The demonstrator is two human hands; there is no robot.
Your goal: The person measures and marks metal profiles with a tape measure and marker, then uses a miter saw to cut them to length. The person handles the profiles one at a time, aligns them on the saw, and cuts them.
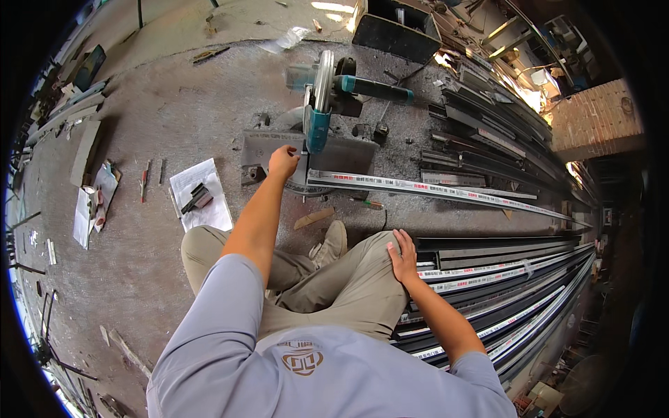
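My left hand point(283, 161) reaches over the left part of the metal base point(348, 155) of a teal and black mitre saw point(318, 125). Its fingers are curled together beside the blade; whatever they hold, if anything, is hidden. My right hand point(402, 258) lies on my bent knee, fingers spread, holding nothing. A long metal profile point(411, 186) with a printed film strip has its near end on the saw base, just right of the blade. From there it stretches far to the right.
Long profiles point(481, 275) lie stacked at my right, with dark offcuts point(481, 129) beyond. Papers point(202, 177) carrying short dark pieces point(197, 198) lie at left, near a red pen-like tool point(145, 181). A wood scrap point(314, 218) is by my shoe; a black box point(396, 31) stands behind the saw.
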